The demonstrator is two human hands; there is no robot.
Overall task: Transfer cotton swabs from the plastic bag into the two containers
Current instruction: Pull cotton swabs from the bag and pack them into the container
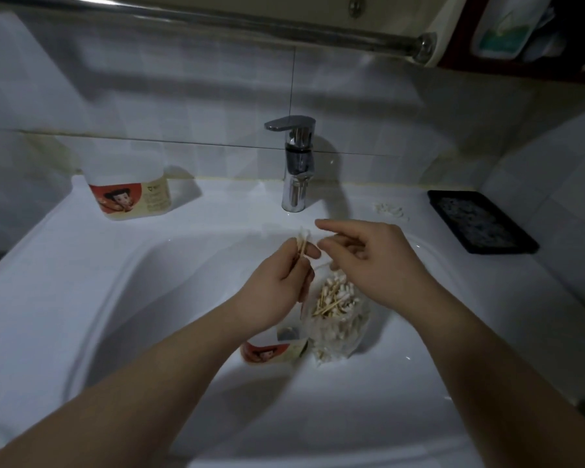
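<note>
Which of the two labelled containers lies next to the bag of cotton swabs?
The container in the basin, just below the left hand, beside the plastic bag. The other container stands on the ledge, left of the faucet.

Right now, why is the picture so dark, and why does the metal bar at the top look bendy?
Head view: the light is dim and bluish, so the sink looks grey; the faucet throws a soft shadow to its right; the wide lens curves the metal bar; the left hand and the cotton swabs it holds are slightly blurred.
</note>
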